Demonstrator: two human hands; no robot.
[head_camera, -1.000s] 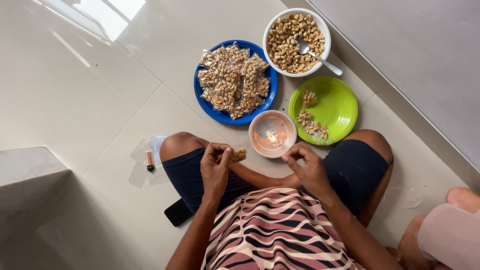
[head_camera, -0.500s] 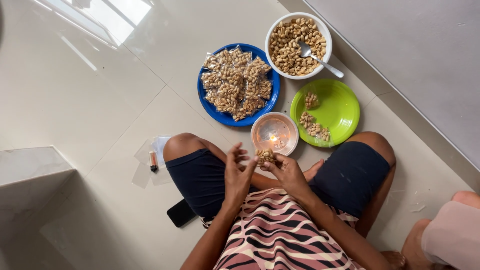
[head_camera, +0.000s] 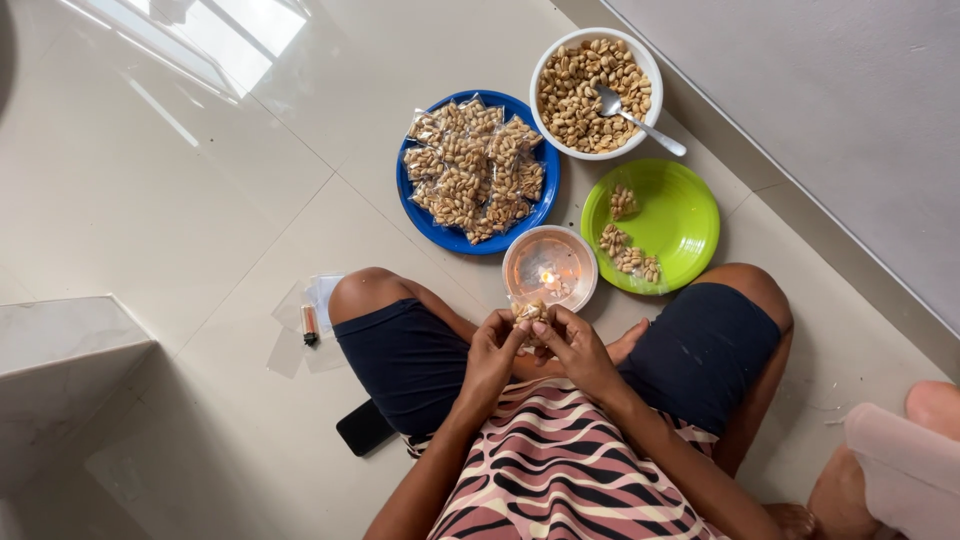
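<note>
1. We held one small packet (head_camera: 530, 314) of peanuts between both hands, above our lap and just below the candle bowl (head_camera: 550, 268).
2. Our left hand (head_camera: 492, 352) was closed on the packet's left side, fingertips pinching its edge.
3. Our right hand (head_camera: 580, 345) was closed on the packet's right side, fingers curled over the top.
4. A small flame burned inside the candle bowl, which stood on the floor between our knees.
5. The blue plate (head_camera: 418, 205) lay beyond the bowl, piled with filled packets.
6. The green plate (head_camera: 685, 215) lay to the right of the bowl and held a few packets of peanuts.
7. The white bowl (head_camera: 545, 75) stood beyond both plates, filled with loose peanuts, with a spoon (head_camera: 632, 118) resting in it.
8. A lighter (head_camera: 310, 324) lay on clear bags beside our left knee.
9. A dark phone (head_camera: 364, 427) lay by our left thigh.
10. Another person's foot (head_camera: 935, 405) showed at the lower right edge.
</note>
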